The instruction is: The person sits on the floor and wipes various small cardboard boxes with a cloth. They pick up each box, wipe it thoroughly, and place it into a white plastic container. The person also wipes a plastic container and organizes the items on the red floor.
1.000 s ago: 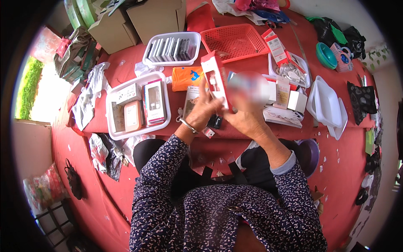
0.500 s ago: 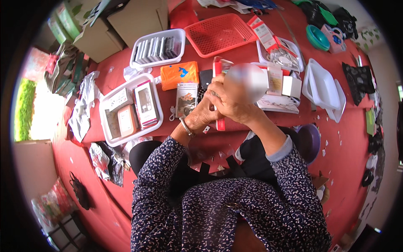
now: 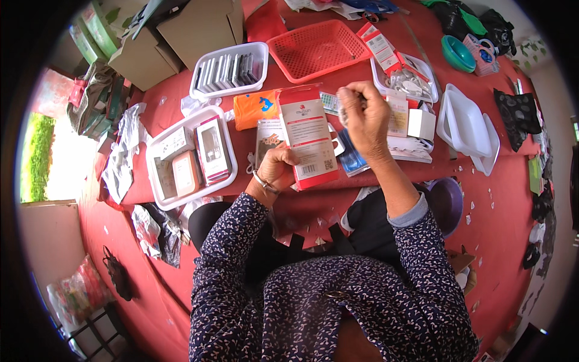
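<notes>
The right hand (image 3: 368, 117) has come away from the left hand (image 3: 278, 168), fingers curled; whether they grip anything I can't tell. The left pinches the lower edge of a red-and-white box (image 3: 309, 140), just to its right.

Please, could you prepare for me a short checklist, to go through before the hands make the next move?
1. Box held: ok, the left hand grips it low on its left edge.
2. Right hand free: not ok, a pale thing shows in its curled fingers.
3. Pale thing identified: cannot tell, the fingers hide most of it.
4. Right hand clear of the box: ok, it is raised to the right of it.
5. Box contents known: cannot tell, a printed side faces the camera.
6. Left tray upright: ok, with small boxes in it.
</notes>
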